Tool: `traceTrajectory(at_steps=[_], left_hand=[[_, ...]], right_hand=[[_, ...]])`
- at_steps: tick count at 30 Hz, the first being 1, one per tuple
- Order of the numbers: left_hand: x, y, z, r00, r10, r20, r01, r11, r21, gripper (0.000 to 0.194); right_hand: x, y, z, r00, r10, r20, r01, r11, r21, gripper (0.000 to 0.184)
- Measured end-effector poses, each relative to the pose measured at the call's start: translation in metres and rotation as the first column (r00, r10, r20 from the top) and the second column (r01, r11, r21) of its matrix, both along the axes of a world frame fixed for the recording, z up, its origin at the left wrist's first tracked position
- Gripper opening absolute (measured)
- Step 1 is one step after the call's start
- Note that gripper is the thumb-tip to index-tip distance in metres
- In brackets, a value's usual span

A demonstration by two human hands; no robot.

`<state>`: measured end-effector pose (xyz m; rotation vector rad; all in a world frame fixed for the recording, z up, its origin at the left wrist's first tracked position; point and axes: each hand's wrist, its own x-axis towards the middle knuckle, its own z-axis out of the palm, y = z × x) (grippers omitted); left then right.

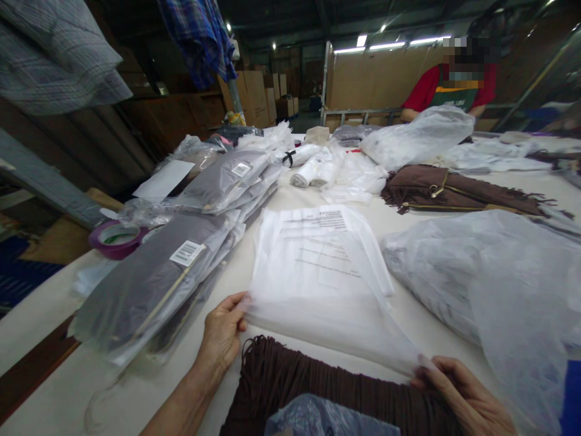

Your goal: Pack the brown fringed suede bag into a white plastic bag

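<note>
My left hand (222, 333) pinches the near left corner of a clear plastic bag (318, 284) printed with text, which lies on a stack of such bags. My right hand (463, 393) grips the same bag's near right corner, lifting its edge. Just in front of me, between both hands, lies a dark brown fringed piece (327, 387) with a bit of bluish plastic over it.
Packed dark items in barcoded bags (158, 278) are stacked at left beside a purple tape roll (115, 237). A large crumpled plastic sheet (499, 284) lies at right. Another brown fringed bag (454, 191) lies further back. A person in red (454, 88) works at the far side.
</note>
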<state>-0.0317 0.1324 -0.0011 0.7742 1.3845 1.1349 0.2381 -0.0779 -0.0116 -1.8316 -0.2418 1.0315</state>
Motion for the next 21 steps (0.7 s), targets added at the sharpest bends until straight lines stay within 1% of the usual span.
traceTrajectory(at_steps=[4,7,10,11,13,15,17,19,21], left_hand=[[0.003,0.003,0.001,0.999,0.010,0.032,-0.011,0.999,0.036,0.024],[0.007,0.003,0.000,1.000,-0.014,0.015,0.013,0.997,0.077,0.024],[0.009,0.001,0.000,0.998,-0.047,-0.042,0.052,0.991,0.125,0.031],[0.009,0.000,-0.001,0.995,-0.060,-0.074,0.070,0.988,0.137,0.032],[0.006,-0.002,-0.001,0.984,-0.104,-0.148,0.125,0.982,0.142,0.028],[0.000,-0.005,-0.002,0.945,-0.177,-0.275,0.219,0.967,0.133,0.021],[-0.008,-0.010,-0.003,0.874,-0.243,-0.420,0.324,0.937,0.132,0.020],[-0.016,-0.017,-0.004,0.807,-0.266,-0.528,0.396,0.906,0.150,0.023],[-0.021,-0.026,-0.004,0.780,-0.265,-0.566,0.423,0.891,0.166,0.023]], right_hand=[[0.000,0.001,-0.001,1.000,0.019,0.000,-0.019,1.000,0.013,0.043],[-0.004,0.004,0.003,0.999,-0.044,-0.009,0.044,0.998,0.042,0.040],[-0.009,0.006,0.009,0.994,-0.104,-0.017,0.105,0.992,0.074,0.040],[-0.010,0.006,0.011,0.995,-0.099,0.010,0.097,0.992,0.076,0.040],[-0.008,0.005,0.011,0.996,-0.044,0.080,0.040,0.998,0.058,0.039],[-0.003,0.001,0.008,0.991,0.035,0.128,-0.039,0.999,0.028,0.040],[0.003,-0.006,0.004,0.979,0.113,0.167,-0.115,0.993,-0.002,0.041],[0.006,-0.015,0.001,0.963,0.153,0.221,-0.153,0.988,-0.021,0.041],[0.006,-0.024,0.002,0.955,0.174,0.242,-0.169,0.985,-0.040,0.041]])
